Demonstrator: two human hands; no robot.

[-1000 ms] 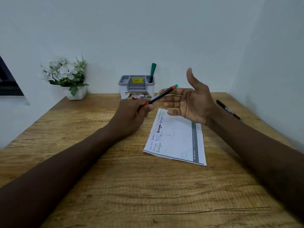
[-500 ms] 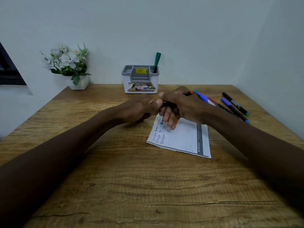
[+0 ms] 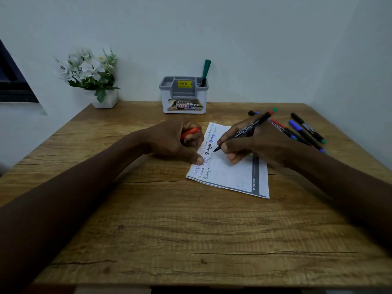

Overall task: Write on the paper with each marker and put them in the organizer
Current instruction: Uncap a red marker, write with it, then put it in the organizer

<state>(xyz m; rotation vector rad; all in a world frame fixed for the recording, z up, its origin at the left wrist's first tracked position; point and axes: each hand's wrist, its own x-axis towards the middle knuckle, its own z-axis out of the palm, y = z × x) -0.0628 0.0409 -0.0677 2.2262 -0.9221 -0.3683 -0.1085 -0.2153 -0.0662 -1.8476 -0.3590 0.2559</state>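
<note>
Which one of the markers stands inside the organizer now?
The green-capped marker, upright in the right compartment of the organizer. The other markers lie flat on the table, except the uncapped marker gripped in the right hand.

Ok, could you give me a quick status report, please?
Right hand grips uncapped marker, tip on paper. Left hand holds red cap, thumb on paper edge. Nothing between hands and organizer.

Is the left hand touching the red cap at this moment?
Touching. The head view shows the left hand with its fingers curled round the red cap, which shows between them.
</note>
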